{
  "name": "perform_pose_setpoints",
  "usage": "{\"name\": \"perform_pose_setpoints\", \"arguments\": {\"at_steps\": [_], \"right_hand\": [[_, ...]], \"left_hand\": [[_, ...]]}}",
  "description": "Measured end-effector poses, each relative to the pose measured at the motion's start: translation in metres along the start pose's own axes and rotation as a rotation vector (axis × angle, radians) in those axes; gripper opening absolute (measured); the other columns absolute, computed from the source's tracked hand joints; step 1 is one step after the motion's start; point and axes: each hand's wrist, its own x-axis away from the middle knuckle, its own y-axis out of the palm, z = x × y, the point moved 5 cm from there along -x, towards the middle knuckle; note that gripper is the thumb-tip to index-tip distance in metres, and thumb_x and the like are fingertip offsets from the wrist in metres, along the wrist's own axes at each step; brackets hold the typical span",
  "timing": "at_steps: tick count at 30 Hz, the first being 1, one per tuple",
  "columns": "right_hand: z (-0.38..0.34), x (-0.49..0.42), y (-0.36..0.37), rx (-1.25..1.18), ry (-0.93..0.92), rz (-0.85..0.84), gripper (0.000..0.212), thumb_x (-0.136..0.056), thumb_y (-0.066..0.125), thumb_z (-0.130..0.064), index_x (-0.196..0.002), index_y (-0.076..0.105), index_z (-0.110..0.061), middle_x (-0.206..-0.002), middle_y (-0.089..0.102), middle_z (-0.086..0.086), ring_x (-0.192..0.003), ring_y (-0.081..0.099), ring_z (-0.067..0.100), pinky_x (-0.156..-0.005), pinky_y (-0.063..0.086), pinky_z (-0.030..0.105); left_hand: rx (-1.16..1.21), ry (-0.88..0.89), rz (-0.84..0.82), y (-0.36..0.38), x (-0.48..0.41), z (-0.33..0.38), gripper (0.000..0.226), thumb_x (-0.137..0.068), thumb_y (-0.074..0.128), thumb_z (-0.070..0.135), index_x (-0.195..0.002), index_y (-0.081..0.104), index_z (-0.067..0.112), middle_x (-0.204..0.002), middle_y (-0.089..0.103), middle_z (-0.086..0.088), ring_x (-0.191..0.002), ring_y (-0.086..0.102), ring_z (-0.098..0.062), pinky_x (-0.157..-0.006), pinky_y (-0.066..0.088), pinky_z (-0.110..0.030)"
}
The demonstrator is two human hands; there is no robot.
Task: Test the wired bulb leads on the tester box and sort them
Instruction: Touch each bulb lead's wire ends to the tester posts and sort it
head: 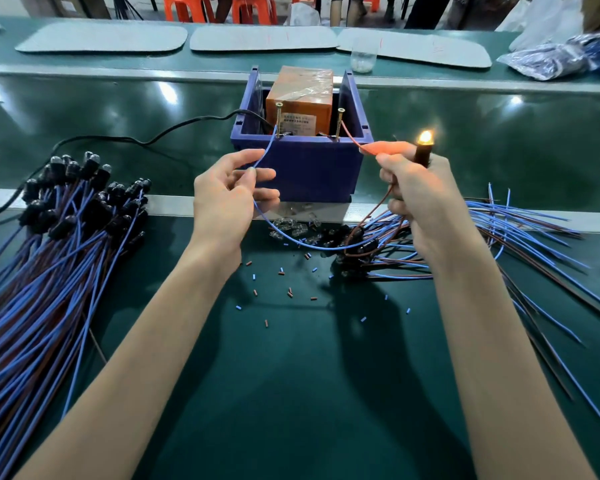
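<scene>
Centre frame, my left hand (227, 199) pinches the blue lead (266, 153); my right hand (420, 199) grips the lit bulb (425, 139) and pinches the red lead (351, 139). Both tips meet the screws (278, 116) on the box (305, 168) just beyond. I judge a loose pinch could slide a tip off, so a good bulb reads dead. Green bench (291, 393), a pile (32, 271) lower left, loose leads (520, 223) right; orange stools (253, 8) along the top.

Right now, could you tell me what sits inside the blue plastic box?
An orange tape-wrapped block with two upright brass screws before it; the blue plastic box hides the block's base and the floor.
</scene>
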Motion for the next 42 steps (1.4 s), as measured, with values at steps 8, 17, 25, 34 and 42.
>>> {"name": "perform_pose_setpoints", "arguments": {"at_steps": [8, 17, 25, 34, 42], "right_hand": [[0.003, -0.002, 0.000, -0.001, -0.014, -0.006, 0.024, -0.092, 0.053, -0.013, -0.073, 0.065, -0.021, -0.064, 0.037, -0.005, -0.044, 0.026, 0.004, -0.038, 0.021, 0.013], [0.002, 0.000, 0.001, -0.005, -0.012, -0.003, 0.025, -0.092, 0.056, -0.014, -0.071, 0.066, -0.021, -0.065, 0.038, -0.004, -0.044, 0.027, 0.004, -0.038, 0.022, 0.013], [-0.001, 0.001, -0.001, 0.011, 0.005, -0.014, 0.019, -0.095, 0.051, -0.015, -0.085, 0.068, -0.017, -0.066, 0.041, -0.004, -0.044, 0.030, 0.003, -0.039, 0.023, 0.014], [-0.012, -0.002, -0.030, -0.011, 0.085, 0.165, 0.049, -0.097, 0.026, -0.061, -0.097, 0.061, -0.026, -0.087, 0.065, -0.002, -0.072, 0.056, 0.006, -0.060, 0.041, 0.021], [-0.024, -0.004, -0.067, -0.277, -0.050, 0.294, 0.047, -0.102, 0.035, -0.043, -0.075, 0.060, -0.014, -0.058, 0.059, -0.001, -0.043, 0.051, 0.006, -0.039, 0.032, 0.013]], "left_hand": [[0.000, -0.010, 0.000, 0.000, 0.000, 0.000, 0.029, -0.100, 0.041, 0.000, -0.104, 0.063, 0.019, -0.083, 0.065, 0.001, -0.051, 0.059, -0.002, -0.057, 0.051, -0.015], [-0.010, -0.008, 0.004, -0.001, 0.000, -0.001, 0.029, -0.100, 0.042, 0.001, -0.104, 0.064, 0.020, -0.083, 0.066, 0.001, -0.052, 0.060, -0.002, -0.057, 0.051, -0.015], [0.000, -0.025, 0.008, -0.001, 0.001, 0.002, 0.030, -0.100, 0.042, 0.001, -0.101, 0.065, 0.020, -0.082, 0.067, 0.002, -0.051, 0.059, -0.002, -0.057, 0.052, -0.017], [0.088, -0.013, 0.042, -0.004, 0.003, 0.012, 0.024, -0.096, 0.042, 0.001, -0.102, 0.058, 0.018, -0.078, 0.069, 0.004, -0.055, 0.064, -0.007, -0.056, 0.052, -0.019], [0.081, -0.007, -0.036, -0.001, 0.005, 0.015, 0.019, -0.096, 0.046, 0.005, -0.097, 0.058, 0.020, -0.076, 0.071, 0.007, -0.067, 0.068, -0.007, -0.060, 0.051, -0.016]]}}
